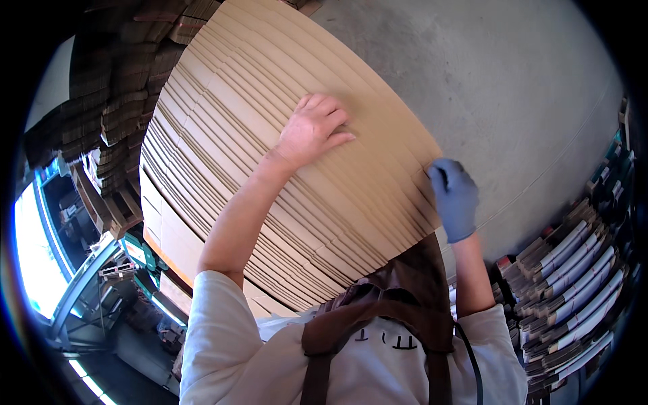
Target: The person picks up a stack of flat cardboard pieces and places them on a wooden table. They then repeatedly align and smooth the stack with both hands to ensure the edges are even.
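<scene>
A large fanned stack of flat brown cardboard sheets (223, 115) fills the middle of the view, their edges overlapping in steps. My bare left hand (316, 128) rests on the upper face of the sheets, fingers bent and thumb held apart from them. At the right edge of the stack, my right hand (455, 199) wears a grey-blue glove. Its fingers are curled against the rim of the cardboard and pinch there; how many sheets they hold is hidden.
Grey concrete floor (526, 88) spreads beyond the stack to the right. Bundles of flat cardboard (574, 277) stand at the lower right. More stacked cardboard (128, 81) rises at the upper left, near a wooden pallet (121, 209). A brown apron (378, 314) hangs on my front.
</scene>
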Motion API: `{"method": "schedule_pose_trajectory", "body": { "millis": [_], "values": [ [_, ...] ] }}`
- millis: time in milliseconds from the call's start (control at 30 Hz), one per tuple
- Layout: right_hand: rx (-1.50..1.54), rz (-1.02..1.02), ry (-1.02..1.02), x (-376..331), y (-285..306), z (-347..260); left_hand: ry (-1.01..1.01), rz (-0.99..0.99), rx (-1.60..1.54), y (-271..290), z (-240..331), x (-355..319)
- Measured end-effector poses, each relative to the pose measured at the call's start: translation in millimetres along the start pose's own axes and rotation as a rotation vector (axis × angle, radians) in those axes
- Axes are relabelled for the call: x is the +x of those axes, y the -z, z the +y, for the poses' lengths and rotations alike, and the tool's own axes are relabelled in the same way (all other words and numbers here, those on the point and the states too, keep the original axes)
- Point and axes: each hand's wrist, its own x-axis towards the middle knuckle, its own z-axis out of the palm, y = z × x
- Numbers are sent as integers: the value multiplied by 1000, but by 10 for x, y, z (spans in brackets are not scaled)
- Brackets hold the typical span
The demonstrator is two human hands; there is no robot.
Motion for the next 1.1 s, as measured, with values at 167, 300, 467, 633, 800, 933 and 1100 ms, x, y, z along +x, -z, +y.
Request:
{"method": "schedule_pose_trajectory", "body": {
  "millis": [167, 300, 467, 633, 800, 933, 1100],
  "values": [
    [-67, -70, 66, -40, -128, -195, -31, -77, 28, 63, -31, 49],
    [-132, -120, 75, -37, -198, -248, -57, -189, 99, 144, -64, 163],
    [-128, -222, 31, -31, -234, -314, -79, -287, 167, 336, -206, 436],
    [-82, -273, 33, 39, -218, -269, -64, -496, 153, 358, -234, 566],
    [-64, -332, 39, 94, -212, -262, -32, -626, 112, 401, -235, 698],
    [-92, -299, 79, 113, -242, -282, -70, -647, 113, 410, -246, 738],
    [-15, -286, 79, 189, -233, -267, -111, -689, 128, 402, -269, 797]
  ]
}}
